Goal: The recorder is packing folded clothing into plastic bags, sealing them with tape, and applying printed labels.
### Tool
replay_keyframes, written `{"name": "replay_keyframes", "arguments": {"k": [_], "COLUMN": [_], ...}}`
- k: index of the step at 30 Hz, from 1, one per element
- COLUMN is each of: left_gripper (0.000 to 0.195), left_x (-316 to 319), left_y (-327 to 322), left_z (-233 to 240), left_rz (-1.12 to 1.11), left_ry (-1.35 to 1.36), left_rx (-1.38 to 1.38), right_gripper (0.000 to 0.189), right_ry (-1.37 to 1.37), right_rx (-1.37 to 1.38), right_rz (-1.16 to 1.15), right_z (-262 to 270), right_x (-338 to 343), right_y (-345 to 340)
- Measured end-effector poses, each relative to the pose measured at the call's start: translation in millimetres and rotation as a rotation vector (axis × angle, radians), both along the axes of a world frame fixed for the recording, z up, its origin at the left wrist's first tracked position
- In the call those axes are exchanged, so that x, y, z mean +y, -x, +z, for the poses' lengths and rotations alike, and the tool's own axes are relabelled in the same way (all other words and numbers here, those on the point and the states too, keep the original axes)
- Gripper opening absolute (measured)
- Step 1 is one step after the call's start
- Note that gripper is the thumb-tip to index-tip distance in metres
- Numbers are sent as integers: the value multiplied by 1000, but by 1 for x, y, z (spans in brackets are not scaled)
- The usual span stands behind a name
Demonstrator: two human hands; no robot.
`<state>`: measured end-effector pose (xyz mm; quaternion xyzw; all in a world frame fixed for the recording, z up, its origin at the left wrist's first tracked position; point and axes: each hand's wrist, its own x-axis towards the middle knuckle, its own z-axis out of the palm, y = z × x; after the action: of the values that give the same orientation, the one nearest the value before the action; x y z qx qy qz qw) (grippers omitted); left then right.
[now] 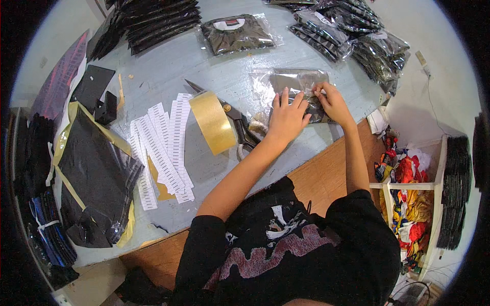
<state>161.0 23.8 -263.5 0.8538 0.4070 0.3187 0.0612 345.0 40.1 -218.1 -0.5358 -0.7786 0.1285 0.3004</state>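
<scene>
A clear plastic bag (pixel 264 86) with a folded dark garment (pixel 285 79) inside lies flat on the pale table. My left hand (pixel 289 116) rests palm down on its near part, fingers spread. At the bag's right side, the thumb and fingertips of my right hand (pixel 334 102) pinch the plastic film. Just left of my left hand are large scissors (pixel 242 124) with black handles, their blades partly hidden behind a roll of tape (pixel 213 122). A small pale bundle (pixel 258 124), too unclear to name, lies between the scissors' handles and my left hand.
Strips of white printed labels (pixel 159 141) lie left of the tape. A bagged garment (pixel 237 34) is at the back, with stacks of bagged garments (pixel 344 34) to its right and dark packages (pixel 160 23) to its left. Black plastic sheeting (pixel 95 179) covers the table's left end. Shelves (pixel 415 186) stand right.
</scene>
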Motion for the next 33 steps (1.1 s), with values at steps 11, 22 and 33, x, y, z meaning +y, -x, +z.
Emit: {"name": "replay_keyframes", "arguments": {"k": [11, 22, 33], "left_gripper": [57, 47, 40], "left_x": [2, -1, 6], "left_y": [-2, -3, 5], "left_z": [0, 1, -8], "left_rz": [31, 33, -49], "left_ry": [-8, -164, -24], "left_rx": [42, 128, 119], "right_gripper": [10, 11, 22], "right_ry": [-53, -62, -115], "right_rx": [21, -22, 153], "right_rz": [-172, -194, -107], "right_z": [-4, -7, -5], "right_x": [0, 6, -21], "right_y": [11, 10, 26]}}
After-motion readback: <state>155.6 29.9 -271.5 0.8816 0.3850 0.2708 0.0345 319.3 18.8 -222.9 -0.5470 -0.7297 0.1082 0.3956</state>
